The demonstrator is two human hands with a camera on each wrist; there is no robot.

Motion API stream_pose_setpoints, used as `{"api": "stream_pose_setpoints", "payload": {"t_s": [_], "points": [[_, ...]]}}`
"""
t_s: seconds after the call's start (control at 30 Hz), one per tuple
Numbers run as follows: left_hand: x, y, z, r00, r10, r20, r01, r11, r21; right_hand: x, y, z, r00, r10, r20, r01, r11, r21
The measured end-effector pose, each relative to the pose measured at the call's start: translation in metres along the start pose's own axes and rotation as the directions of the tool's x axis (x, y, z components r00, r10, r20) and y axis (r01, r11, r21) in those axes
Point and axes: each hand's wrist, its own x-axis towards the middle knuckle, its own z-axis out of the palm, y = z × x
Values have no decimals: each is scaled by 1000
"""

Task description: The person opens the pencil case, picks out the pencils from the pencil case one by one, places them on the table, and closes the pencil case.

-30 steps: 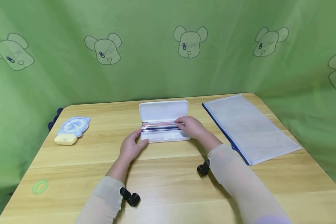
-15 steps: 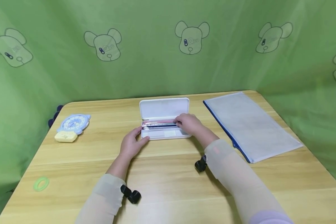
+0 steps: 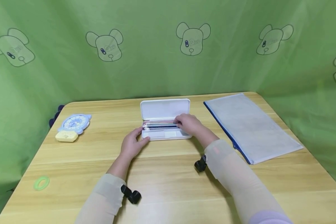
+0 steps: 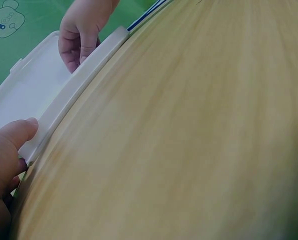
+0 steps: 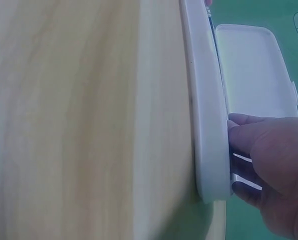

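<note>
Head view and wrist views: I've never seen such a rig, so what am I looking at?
No machine: a person works bare-handed. The wide picture comes from a head-worn camera, the close ones from each wrist. On the wooden table lie an open white case holding slim, pencil-like sticks, a blue round dial, a yellow block, a green ring and a pale blue-edged pouch. The left hand grips the case's left end. The right hand reaches into its right end; whether it pinches a stick is hidden.
</note>
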Motion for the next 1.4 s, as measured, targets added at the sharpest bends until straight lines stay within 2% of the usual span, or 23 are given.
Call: {"api": "stream_pose_setpoints", "payload": {"t_s": [0.13, 0.27, 0.53, 0.63, 0.87, 1.17, 1.4], "points": [[0, 0, 0, 1000, -13, 1, 13, 1000, -8, 0, 0, -1, 1000, 6, 4, -7, 1000, 25], [-1, 0, 0, 1000, -22, 3, 22, 1000, -9, 0, 0, -1, 999, 37, 9, -38, 994, 99], [-2, 1, 0, 1000, -26, 12, 26, 1000, -10, -11, 6, -6, 995, 98, -23, -88, 956, 279], [-2, 2, 0, 1000, -22, 13, 22, 1000, -10, -21, 9, -11, 992, 121, -41, -101, 941, 324], [0, 2, -2, 1000, -7, 16, 7, 1000, -6, -53, 18, -15, 987, 120, -109, -70, 922, 381], [-1, 4, -4, 1000, 9, 20, -9, 1000, 7, -94, 30, 4, 987, 137, -80, -94, 912, 400], [-2, 4, -3, 1000, -9, 26, 9, 1000, -1, -106, 31, 16, 991, 128, -43, -98, 900, 425]]}}
